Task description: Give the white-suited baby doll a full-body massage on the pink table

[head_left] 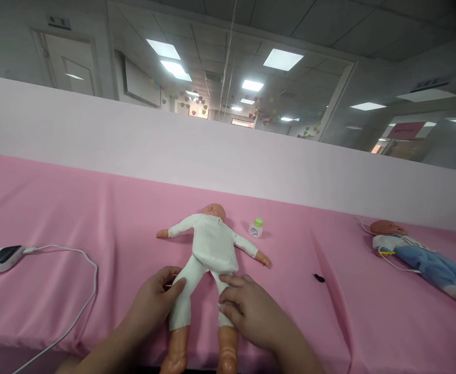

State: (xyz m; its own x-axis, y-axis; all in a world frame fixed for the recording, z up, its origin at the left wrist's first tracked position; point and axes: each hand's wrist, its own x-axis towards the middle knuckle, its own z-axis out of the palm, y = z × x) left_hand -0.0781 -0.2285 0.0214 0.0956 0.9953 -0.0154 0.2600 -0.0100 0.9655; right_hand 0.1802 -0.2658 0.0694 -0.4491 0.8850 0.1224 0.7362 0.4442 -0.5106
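Note:
A baby doll (214, 241) in white cloth top and leggings lies on its back on the pink sheet, head away from me and arms spread. My left hand (161, 291) is closed around the thigh of its leg on the left, thumb on top and fingers behind. Over the other thigh my right hand (247, 306) is curled, its fingertips on the white legging. Both of the doll's bare feet point toward me at the table's front edge. Beside its shoulder stands a small clear bottle (256, 230) with a green cap.
On the left lies a white handheld device (1, 259) with a white cable (95, 280) running to the front edge. A second doll (422, 254) in blue clothes lies far right. A small black object (318, 278) rests between the dolls. A low white wall (212, 150) with glass above borders the back.

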